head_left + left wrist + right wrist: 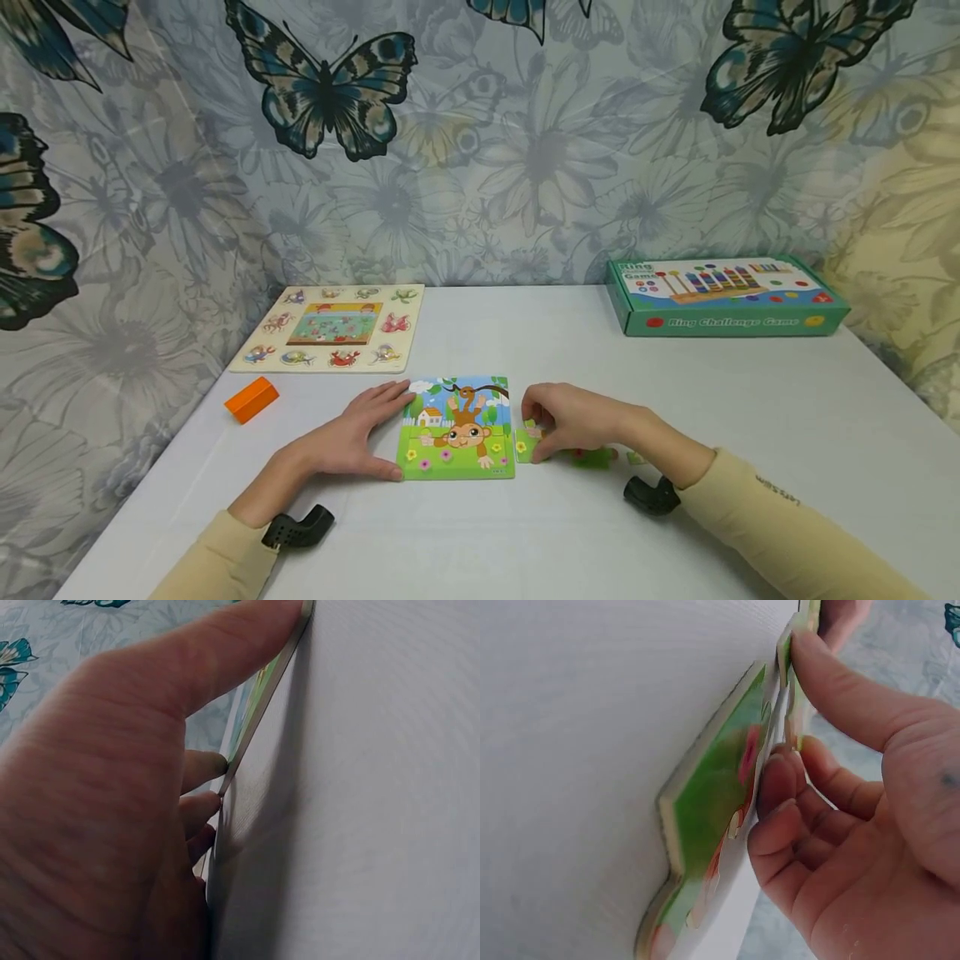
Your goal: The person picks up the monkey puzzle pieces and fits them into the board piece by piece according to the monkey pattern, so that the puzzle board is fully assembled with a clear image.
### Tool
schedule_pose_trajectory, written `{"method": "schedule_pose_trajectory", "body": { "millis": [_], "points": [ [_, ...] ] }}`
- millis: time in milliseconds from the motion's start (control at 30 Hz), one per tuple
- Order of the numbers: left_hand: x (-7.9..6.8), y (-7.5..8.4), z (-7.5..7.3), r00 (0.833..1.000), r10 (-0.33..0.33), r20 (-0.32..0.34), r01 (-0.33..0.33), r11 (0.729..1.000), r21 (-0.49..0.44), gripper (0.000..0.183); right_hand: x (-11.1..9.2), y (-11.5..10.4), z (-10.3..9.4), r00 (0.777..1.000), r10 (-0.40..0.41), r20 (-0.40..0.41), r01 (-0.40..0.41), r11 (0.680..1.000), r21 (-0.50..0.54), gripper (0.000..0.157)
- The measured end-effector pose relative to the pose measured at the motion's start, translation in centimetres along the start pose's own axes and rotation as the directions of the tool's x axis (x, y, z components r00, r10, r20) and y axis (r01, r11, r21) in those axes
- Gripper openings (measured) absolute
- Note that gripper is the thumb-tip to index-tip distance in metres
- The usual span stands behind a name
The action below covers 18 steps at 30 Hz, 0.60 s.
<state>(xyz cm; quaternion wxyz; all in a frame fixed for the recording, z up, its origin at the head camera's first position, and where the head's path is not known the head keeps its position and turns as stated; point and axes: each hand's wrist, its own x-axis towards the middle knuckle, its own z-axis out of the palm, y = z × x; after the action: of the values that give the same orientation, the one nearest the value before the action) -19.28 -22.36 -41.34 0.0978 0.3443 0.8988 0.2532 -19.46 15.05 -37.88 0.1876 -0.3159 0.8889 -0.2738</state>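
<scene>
A square puzzle [456, 442] with a picture of a monkey hanging from a branch lies flat on the table. My left hand [337, 437] is spread along its left side, thumb near the lower corner and fingertips at the upper one. In the left wrist view, that thumb and the fingers touch the puzzle's edge [259, 701]. Just right of the puzzle, my right hand [581, 417] pinches a green puzzle piece [522, 448] between thumb and index finger. Under this hand lies another green piece [712, 787] with a pink flower, partly hidden in the head view.
A cream board with sea animals [318, 360] lies at the back left, an orange block [252, 400] in front of it. A green Ring Challenge Game box [731, 321] stands at the back right. Butterfly-patterned cloth [525, 167] hangs behind the white table [480, 542].
</scene>
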Motion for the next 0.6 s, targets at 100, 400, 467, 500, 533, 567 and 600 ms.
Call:
{"method": "schedule_pose_trajectory", "body": {
  "millis": [100, 400, 467, 500, 533, 567, 600],
  "points": [
    [-0.1, -0.2, 0.1, 1.000, 0.018, -0.006, -0.018, 1.000, -0.016, 0.104, -0.1, 0.2, -0.1, 1.000, -0.025, 0.001, 0.025, 0.999, 0.035, 0.036],
    [-0.2, -0.5, 0.1, 0.998, 0.058, -0.008, -0.058, 0.997, -0.056, 0.099, 0.0, 1.0, -0.9, 0.998, -0.061, 0.010, 0.059, 0.993, 0.105, 0.017],
    [-0.2, -0.5, 0.0, 0.998, 0.060, -0.009, -0.061, 0.997, -0.056, 0.099, 0.0, 1.1, -1.4, 0.997, -0.081, 0.009, 0.080, 0.990, 0.116, 0.014],
    [-0.2, -0.5, 0.0, 0.998, 0.062, -0.010, -0.062, 0.997, -0.055, 0.098, 0.0, 1.2, -1.6, 0.996, -0.094, 0.006, 0.093, 0.988, 0.121, 0.014],
    [-0.2, -0.5, 0.0, 0.998, 0.063, -0.011, -0.063, 0.997, -0.053, 0.098, 0.0, 1.3, -1.9, 0.994, -0.106, 0.004, 0.105, 0.986, 0.132, 0.013],
    [-0.2, -0.5, -0.1, 0.998, 0.063, -0.012, -0.064, 0.997, -0.052, 0.098, 0.0, 1.4, -2.1, 0.993, -0.118, 0.000, 0.117, 0.983, 0.140, 0.013],
    [-0.2, -0.5, -0.1, 0.998, 0.063, -0.011, -0.063, 0.997, -0.050, 0.098, 0.0, 1.4, -2.3, 0.992, -0.127, -0.005, 0.127, 0.981, 0.147, 0.013]
  ]
}}
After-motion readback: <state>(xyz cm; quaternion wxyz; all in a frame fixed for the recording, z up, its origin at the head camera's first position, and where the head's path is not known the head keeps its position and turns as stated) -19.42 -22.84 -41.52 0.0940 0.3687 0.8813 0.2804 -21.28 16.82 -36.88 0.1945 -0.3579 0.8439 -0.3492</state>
